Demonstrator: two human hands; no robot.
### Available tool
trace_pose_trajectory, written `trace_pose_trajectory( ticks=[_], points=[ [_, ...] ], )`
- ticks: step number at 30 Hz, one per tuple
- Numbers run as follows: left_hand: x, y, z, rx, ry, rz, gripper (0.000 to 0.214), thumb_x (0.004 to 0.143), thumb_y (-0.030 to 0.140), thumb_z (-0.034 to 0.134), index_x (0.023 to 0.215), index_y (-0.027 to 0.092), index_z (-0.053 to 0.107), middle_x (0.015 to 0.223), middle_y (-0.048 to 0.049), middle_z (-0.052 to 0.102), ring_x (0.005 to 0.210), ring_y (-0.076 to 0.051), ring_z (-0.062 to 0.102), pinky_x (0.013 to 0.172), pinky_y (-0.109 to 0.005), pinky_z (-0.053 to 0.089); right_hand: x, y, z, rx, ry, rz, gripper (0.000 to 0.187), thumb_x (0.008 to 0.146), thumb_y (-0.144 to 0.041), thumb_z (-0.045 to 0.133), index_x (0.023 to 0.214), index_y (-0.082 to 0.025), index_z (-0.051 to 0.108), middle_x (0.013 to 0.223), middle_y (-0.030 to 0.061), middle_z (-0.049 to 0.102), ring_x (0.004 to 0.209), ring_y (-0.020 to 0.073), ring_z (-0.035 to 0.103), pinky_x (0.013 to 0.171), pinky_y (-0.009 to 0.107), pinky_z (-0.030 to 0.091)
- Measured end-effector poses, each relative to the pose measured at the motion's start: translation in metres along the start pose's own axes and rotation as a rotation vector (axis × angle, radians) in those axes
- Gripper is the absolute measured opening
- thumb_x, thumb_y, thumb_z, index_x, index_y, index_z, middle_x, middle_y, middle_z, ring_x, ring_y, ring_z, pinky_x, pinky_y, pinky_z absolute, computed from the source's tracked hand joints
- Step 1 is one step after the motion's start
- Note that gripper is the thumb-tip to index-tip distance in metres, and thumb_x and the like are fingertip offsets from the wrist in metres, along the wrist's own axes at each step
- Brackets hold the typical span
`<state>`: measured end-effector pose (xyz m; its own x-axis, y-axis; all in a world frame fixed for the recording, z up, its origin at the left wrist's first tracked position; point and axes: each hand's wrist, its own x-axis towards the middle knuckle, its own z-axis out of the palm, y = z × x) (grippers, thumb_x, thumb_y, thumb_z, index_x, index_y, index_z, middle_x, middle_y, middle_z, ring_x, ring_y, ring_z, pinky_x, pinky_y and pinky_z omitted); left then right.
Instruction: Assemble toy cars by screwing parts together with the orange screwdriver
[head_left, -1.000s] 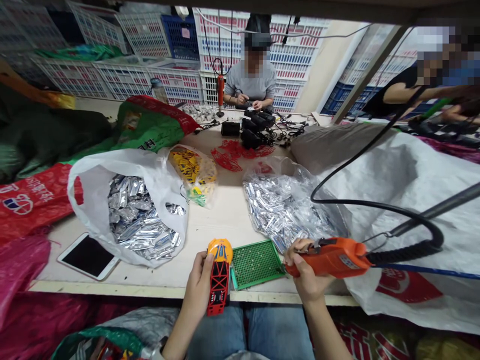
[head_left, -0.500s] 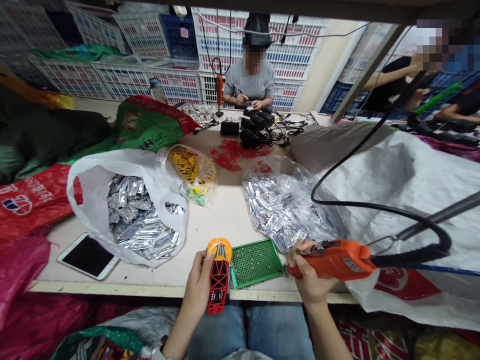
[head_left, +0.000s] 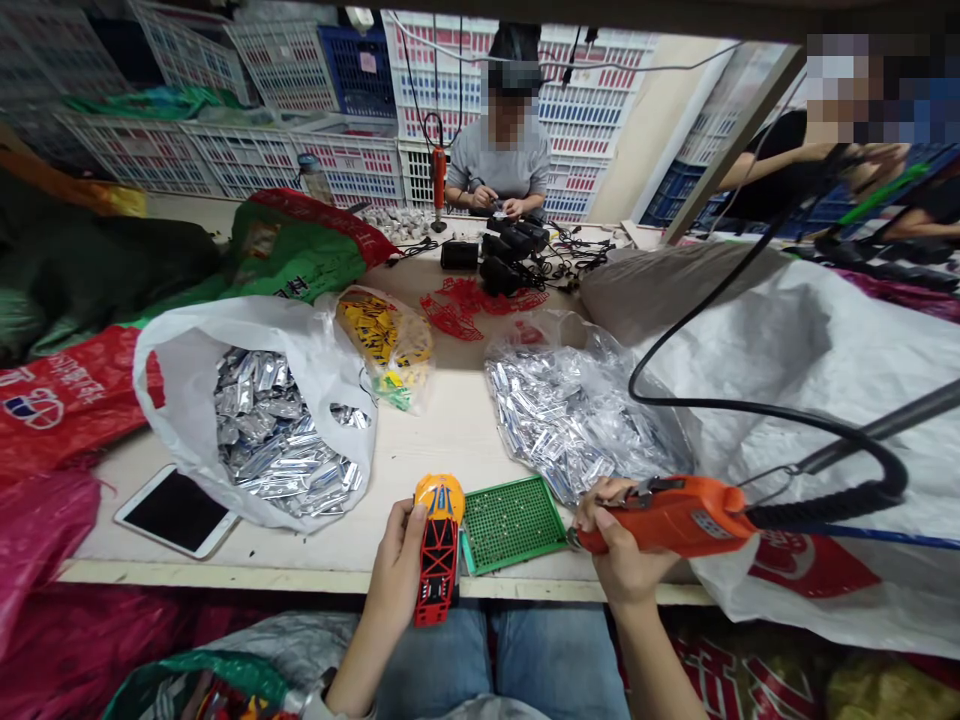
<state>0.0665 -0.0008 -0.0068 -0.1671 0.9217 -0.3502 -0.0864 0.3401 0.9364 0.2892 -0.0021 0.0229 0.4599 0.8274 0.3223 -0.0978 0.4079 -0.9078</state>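
Note:
My left hand (head_left: 396, 572) grips a toy car (head_left: 438, 548) with a yellow-orange nose and a red chassis, held upside down at the table's front edge. My right hand (head_left: 619, 553) holds an orange electric screwdriver (head_left: 671, 516) lying sideways, its tip pointing left toward a green perforated screw tray (head_left: 511, 524). A black coiled cable (head_left: 825, 495) runs from the tool's rear up and to the right. The tray sits between my two hands.
A white bag of silver foil packets (head_left: 277, 440) and a clear bag of similar packets (head_left: 570, 420) flank the middle. A phone (head_left: 176, 512) lies front left. A bag of yellow parts (head_left: 386, 340), red parts (head_left: 465, 305) and a seated person (head_left: 501, 165) are further back.
Almost nothing differs; the screwdriver and my right hand drifted slightly right and down, and the view shifted a little.

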Motion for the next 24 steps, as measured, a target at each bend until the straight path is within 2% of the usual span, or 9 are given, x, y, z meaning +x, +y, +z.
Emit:
trace_pose_trajectory(
  ticks=[7,11,14,17,21,24],
  points=[
    [0.001,-0.004,-0.001,0.015,-0.003,-0.009,0.060,0.077,0.080,0.060,0.093,0.022,0.059,0.064,0.0026,0.060,0.054,-0.019,0.057,0.049,-0.029,0.046,0.000,-0.001,0.001,0.008,-0.001,-0.005,0.013,0.082,-0.023,0.069,0.088,-0.023,0.058,0.059,-0.0050,0.057,0.047,0.0139,0.051,0.041,0.027,0.042],
    [0.005,-0.008,-0.004,0.028,-0.014,0.008,0.059,0.078,0.080,0.058,0.092,0.022,0.058,0.063,0.0031,0.060,0.053,-0.018,0.056,0.050,-0.029,0.046,0.008,-0.023,0.013,0.052,0.016,-0.058,0.011,0.079,-0.018,0.067,0.085,-0.023,0.059,0.058,-0.0058,0.056,0.046,0.0118,0.050,0.043,0.024,0.043],
    [0.009,-0.009,-0.005,0.039,-0.044,0.007,0.060,0.077,0.082,0.057,0.088,0.023,0.055,0.061,0.0045,0.057,0.052,-0.016,0.054,0.050,-0.028,0.045,0.017,-0.044,0.033,0.160,0.013,-0.200,0.008,0.078,-0.019,0.063,0.084,-0.023,0.061,0.052,-0.0060,0.054,0.048,0.0119,0.049,0.046,0.023,0.045],
    [0.010,-0.007,-0.004,0.055,-0.052,0.006,0.063,0.075,0.086,0.055,0.084,0.023,0.052,0.058,0.0062,0.052,0.051,-0.015,0.050,0.049,-0.027,0.044,0.021,-0.052,0.061,0.307,-0.010,-0.282,0.014,0.077,-0.017,0.056,0.088,-0.024,0.063,0.052,-0.0048,0.055,0.050,0.0132,0.049,0.047,0.024,0.047],
    [0.009,-0.009,-0.004,0.064,-0.047,0.024,0.062,0.077,0.084,0.054,0.084,0.023,0.051,0.059,0.0061,0.053,0.054,-0.015,0.050,0.052,-0.027,0.043,0.019,-0.036,0.104,0.437,0.029,-0.274,0.019,0.075,-0.015,0.052,0.088,-0.024,0.061,0.050,-0.0060,0.051,0.047,0.0131,0.046,0.044,0.022,0.045],
    [0.009,-0.012,-0.004,0.071,-0.034,0.049,0.059,0.081,0.081,0.053,0.085,0.022,0.052,0.061,0.0058,0.054,0.056,-0.014,0.050,0.054,-0.027,0.041,0.016,-0.020,0.126,0.469,0.047,-0.272,0.017,0.075,-0.014,0.051,0.087,-0.023,0.060,0.052,-0.0067,0.049,0.045,0.0116,0.044,0.042,0.020,0.043]
  ],
)
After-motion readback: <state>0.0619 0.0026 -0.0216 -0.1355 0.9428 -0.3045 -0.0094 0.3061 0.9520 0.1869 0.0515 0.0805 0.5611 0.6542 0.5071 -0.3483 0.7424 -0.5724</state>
